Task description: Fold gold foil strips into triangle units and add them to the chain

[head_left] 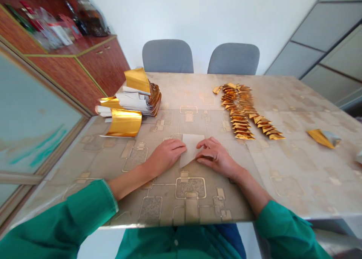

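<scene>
A small white sheet of paper [189, 147] lies on the table in front of me, its lower right edge running at a slant. At its left edge the fingers of my left hand [168, 155] are pressed together on the paper. My right hand [217, 157] grips the right side with curled fingers. Further back on the left is a loose pile of gold foil paper [126, 121] with white backs, some sheets curling up. Rows of folded gold paper pieces [240, 110] stand overlapping beyond my right hand.
A patterned tablecloth [192, 206] covers the table. One gold and silvery piece of foil paper [322, 138] lies apart at the far right. Two grey chairs [168, 57] stand behind the table, and a wooden cabinet [104, 66] with bottles is at the left.
</scene>
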Available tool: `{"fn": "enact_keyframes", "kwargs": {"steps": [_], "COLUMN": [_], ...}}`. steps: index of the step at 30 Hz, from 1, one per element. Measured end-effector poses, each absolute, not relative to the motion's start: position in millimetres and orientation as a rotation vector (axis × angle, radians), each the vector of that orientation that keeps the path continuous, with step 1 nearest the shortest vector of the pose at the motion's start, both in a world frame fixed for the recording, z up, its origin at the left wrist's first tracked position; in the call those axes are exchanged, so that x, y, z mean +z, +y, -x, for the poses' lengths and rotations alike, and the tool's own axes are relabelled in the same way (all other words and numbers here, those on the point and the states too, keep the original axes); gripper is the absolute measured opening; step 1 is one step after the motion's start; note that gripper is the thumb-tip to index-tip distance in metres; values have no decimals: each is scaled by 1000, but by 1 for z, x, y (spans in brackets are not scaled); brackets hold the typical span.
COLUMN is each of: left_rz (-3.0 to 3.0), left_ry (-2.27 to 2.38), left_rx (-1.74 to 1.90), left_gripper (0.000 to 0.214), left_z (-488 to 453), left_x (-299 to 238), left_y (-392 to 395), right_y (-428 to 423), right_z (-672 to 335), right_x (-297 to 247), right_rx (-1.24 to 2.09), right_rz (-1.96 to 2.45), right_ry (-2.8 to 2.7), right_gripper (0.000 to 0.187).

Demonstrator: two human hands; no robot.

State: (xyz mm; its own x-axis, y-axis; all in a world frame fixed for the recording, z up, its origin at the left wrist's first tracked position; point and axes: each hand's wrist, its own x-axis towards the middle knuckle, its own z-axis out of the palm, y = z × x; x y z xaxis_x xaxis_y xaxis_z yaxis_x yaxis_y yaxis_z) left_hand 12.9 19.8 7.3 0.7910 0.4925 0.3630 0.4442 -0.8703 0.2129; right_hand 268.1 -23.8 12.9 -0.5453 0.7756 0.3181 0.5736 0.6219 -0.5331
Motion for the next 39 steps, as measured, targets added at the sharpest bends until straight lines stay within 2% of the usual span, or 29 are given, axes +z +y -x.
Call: {"fn": "enact_keyframes", "kwargs": {"steps": [6, 11, 14, 19, 23, 26, 34, 39], "left_rz": [-2855, -2861, -2812, -2862, -2983, -2973, -2928, -2909], "left_ry": [701, 675, 734, 840, 750, 782, 831, 840], "left_rx": [652, 666, 771, 854, 550, 433, 367, 345], "left_gripper": [28, 27, 27, 27, 61, 75, 76, 77], "left_z": [-14, -10, -8, -21, -35, -37, -34, -34], "left_x": [6, 4, 5, 14, 8, 1, -5, -4], "left_y": [-3, -5, -4, -18, -33, -37, -39, -42], "right_y": [-23, -21, -19, -20, -23, -24, -27, -28], "right_z": [-272, -266, -262, -260, -260, -260, -258, -259], "right_x": [13, 6, 1, -2, 0, 0, 1, 4], "right_rx": [695, 579, 504, 432, 309, 271, 199, 184], "right_rz": [1224, 1426, 1470, 1534, 1587, 1612, 1664, 1656], "right_ry": [-2125, -2009, -1996, -2021, -2048, -2052, -2053, -2110], "right_gripper": [27, 15, 32, 40, 42, 39, 27, 30]}}
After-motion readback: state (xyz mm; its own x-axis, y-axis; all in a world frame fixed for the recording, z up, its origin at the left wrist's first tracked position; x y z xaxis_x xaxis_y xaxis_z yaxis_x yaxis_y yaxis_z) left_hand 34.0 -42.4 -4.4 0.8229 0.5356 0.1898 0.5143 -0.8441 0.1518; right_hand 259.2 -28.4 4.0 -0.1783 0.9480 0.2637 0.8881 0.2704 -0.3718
